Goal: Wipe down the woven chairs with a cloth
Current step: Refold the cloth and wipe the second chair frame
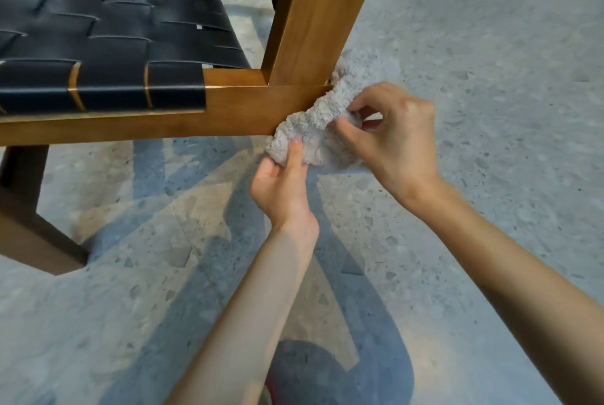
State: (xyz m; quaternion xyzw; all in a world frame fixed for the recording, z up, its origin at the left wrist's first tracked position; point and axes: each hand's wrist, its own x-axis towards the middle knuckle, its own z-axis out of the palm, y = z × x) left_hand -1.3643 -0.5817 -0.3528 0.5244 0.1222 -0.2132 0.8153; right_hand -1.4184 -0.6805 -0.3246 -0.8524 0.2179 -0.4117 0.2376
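One woven chair [98, 28], black seat left, wooden rail [228, 110] running right. Left hand [284, 185] pinches the cloth [327, 117] from below — cloth bunched against the rail's end at the post [313, 22] — right hand [398, 139] grips its other side. Recommended: spread it flat, wrap the corner, wipe lengthwise.

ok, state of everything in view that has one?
chair: standing on the floor
cloth: bunched, held by both hands, at the chair's frame corner
left hand: grips cloth from below, thumb on it
right hand: pinches cloth
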